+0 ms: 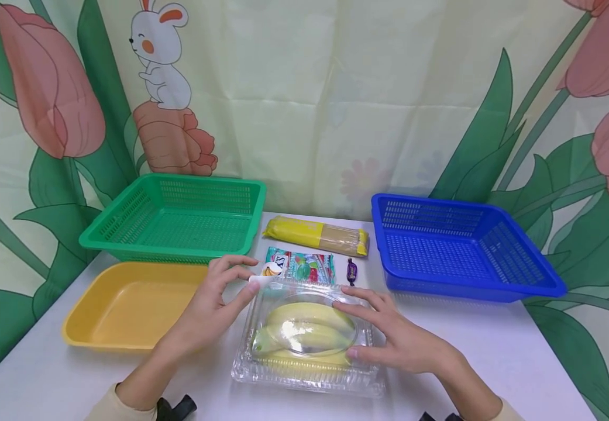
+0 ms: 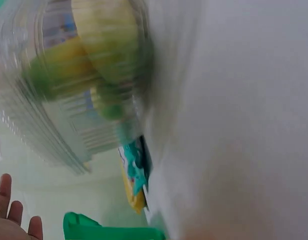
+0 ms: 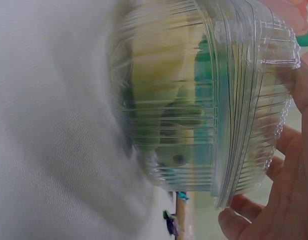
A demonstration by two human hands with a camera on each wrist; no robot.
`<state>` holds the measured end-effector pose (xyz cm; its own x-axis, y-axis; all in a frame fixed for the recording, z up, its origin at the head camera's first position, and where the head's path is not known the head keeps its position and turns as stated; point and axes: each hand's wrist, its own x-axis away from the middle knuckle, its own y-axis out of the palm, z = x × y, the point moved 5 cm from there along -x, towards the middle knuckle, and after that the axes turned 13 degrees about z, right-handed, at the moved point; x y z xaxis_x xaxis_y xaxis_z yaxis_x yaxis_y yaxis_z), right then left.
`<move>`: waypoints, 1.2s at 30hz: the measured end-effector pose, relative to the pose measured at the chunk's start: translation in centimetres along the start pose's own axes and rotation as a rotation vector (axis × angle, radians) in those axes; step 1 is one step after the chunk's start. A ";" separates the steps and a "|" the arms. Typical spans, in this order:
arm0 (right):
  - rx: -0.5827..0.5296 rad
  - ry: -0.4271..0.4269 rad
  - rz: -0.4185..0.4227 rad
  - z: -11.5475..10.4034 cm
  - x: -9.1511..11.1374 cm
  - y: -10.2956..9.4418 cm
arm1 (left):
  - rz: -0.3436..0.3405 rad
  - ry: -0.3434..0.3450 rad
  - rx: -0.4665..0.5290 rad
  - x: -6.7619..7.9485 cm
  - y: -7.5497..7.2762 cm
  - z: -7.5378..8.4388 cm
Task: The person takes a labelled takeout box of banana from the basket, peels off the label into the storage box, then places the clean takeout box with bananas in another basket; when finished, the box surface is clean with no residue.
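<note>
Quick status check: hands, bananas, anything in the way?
Left hand at the white banana label, grip unclear. Right hand spread on the clear lid. Bananas underneath. Teal packet close behind, nothing seen blocking.

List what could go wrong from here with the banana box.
The label in the left grip could crease or stick askew. The right grip touches the clear lid; pressing hard might dent it. The teal bag lies just behind the box, so a forward slide might shove it.
</note>
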<state>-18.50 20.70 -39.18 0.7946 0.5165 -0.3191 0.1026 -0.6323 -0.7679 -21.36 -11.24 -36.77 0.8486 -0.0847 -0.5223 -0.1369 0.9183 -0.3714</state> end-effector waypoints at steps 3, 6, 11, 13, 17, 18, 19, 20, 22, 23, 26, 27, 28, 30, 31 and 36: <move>0.005 -0.002 0.000 0.0 0.0 -0.1 | 0.004 0.001 -0.033 0.0 -0.7 -0.4; 0.007 -0.005 -0.007 -0.1 -0.1 -0.1 | -0.006 0.017 -0.096 0.1 -1.4 -0.6; 0.012 -0.020 -0.030 -0.4 -0.5 0.0 | -0.001 0.074 -0.203 0.0 -3.3 -0.6; 0.013 -0.020 -0.037 -0.5 -0.6 0.0 | 0.017 0.088 -0.226 -0.1 -4.2 -0.7; 0.017 -0.010 -0.047 -0.4 -0.5 -0.1 | 0.057 0.086 -0.262 -0.2 -5.8 -1.2; 0.016 -0.005 -0.050 -0.3 -0.5 -0.2 | 0.068 0.090 -0.273 -0.2 -6.1 -1.3; 0.016 -0.001 -0.052 -0.3 -0.4 -0.2 | 0.077 0.095 -0.283 -0.2 -6.4 -1.3; 0.016 0.003 -0.052 -0.3 -0.4 -0.3 | 0.086 0.104 -0.289 -0.2 -6.6 -1.4; 0.017 0.005 -0.045 -0.2 -0.2 -0.5 | 0.104 0.133 -0.313 -0.2 -7.0 -1.5; 0.018 0.007 -0.042 -0.2 -0.2 -0.6 | 0.112 0.156 -0.324 -0.2 -7.1 -1.6; 0.020 0.000 -0.035 -0.2 -0.1 -0.5 | 0.122 0.214 -0.363 0.0 -8.0 -2.1; 0.019 -0.004 -0.036 -0.2 -0.1 -0.3 | 0.125 0.227 -0.379 0.1 -8.4 -2.4; 0.019 -0.009 -0.036 -0.3 -0.1 -0.1 | 0.126 0.232 -0.395 0.3 -8.9 -2.7; 0.019 -0.013 -0.044 -0.4 -0.2 0.1 | 0.132 0.234 -0.410 0.6 -9.9 -3.3; 0.021 -0.016 -0.043 -0.4 -0.2 0.2 | 0.135 0.226 -0.417 0.7 -10.4 -3.6; 0.026 -0.012 -0.042 -0.5 -0.2 -0.4 | 0.169 0.199 -0.407 0.9 -12.1 -5.0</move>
<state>-18.46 20.55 -38.58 0.7829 0.5492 -0.2925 0.1202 -0.5946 -0.7950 -21.49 -24.39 -36.62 0.6882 -0.0561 -0.7234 -0.4872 0.7031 -0.5180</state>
